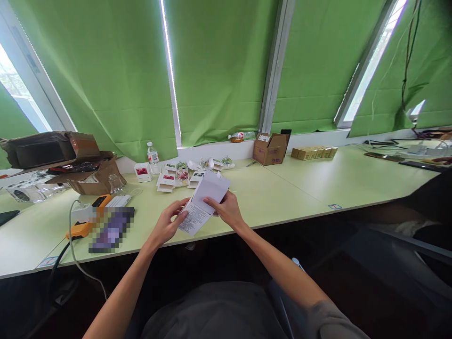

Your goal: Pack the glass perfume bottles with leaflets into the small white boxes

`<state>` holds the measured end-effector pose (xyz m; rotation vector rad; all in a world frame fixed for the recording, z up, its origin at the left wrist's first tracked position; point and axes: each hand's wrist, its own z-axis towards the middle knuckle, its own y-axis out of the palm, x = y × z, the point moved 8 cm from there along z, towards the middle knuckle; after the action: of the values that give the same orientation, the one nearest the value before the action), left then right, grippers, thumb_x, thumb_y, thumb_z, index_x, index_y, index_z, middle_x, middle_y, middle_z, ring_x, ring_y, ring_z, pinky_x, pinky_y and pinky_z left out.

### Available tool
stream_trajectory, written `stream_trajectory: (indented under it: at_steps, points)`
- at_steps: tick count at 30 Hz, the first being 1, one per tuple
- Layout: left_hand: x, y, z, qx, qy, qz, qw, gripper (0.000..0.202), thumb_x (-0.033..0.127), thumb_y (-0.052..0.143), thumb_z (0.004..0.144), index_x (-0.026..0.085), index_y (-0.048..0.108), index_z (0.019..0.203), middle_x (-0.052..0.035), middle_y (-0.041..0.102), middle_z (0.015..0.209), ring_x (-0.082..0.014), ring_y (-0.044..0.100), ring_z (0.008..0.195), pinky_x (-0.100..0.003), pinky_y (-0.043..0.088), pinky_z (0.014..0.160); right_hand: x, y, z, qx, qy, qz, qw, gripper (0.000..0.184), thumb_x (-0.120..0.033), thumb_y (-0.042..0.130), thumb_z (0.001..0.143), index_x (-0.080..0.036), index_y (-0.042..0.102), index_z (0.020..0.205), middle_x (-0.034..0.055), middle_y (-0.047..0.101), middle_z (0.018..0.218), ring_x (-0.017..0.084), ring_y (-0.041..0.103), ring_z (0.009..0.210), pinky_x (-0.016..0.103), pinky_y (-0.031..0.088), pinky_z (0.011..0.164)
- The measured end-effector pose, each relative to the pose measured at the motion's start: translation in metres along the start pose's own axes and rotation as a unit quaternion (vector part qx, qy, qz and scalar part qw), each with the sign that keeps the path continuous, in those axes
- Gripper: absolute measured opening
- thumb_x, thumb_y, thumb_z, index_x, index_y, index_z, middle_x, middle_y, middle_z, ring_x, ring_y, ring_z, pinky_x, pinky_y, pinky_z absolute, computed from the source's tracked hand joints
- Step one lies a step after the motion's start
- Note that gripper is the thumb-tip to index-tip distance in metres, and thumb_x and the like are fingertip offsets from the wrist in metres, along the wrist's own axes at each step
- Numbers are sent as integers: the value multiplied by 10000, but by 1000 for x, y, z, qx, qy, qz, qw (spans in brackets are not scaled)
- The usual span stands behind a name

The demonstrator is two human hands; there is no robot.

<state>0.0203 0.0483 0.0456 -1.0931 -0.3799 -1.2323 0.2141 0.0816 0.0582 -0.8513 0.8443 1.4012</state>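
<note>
Over the front edge of the table, both my hands hold a folded white sheet [195,217] with rows of small print on its lower part and a blank upper flap. I cannot tell whether it is a leaflet or a flattened carton. My left hand [166,223] grips its left edge, thumb on the print. On the right, my right hand [229,209] pinches the blank flap, thumb on top and fingers behind. Just beyond are small white boxes [165,182] with pictures, some with open flaps, and round clear packs [182,172].
A water bottle [153,157] stands behind the boxes. An open brown carton [271,149] and a row of yellowish boxes [313,153] sit farther right. On the left are a torn carton [88,176], an orange device [80,230], a blurred-out flat object [111,230] and a hanging cable [84,270].
</note>
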Motion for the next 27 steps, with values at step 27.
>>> stream_trajectory:
  at_steps: [27]
  points:
    - [-6,-6,3,32,-5,32,999,443,424,542,898,246,531,1303,-66,619,1261,-235,610,1097,-422,497,966,-10,5,0,-45,-24,3,999,464,-574,661,754,-177,675,993,47,667,796,155,609,618,254,538,472]
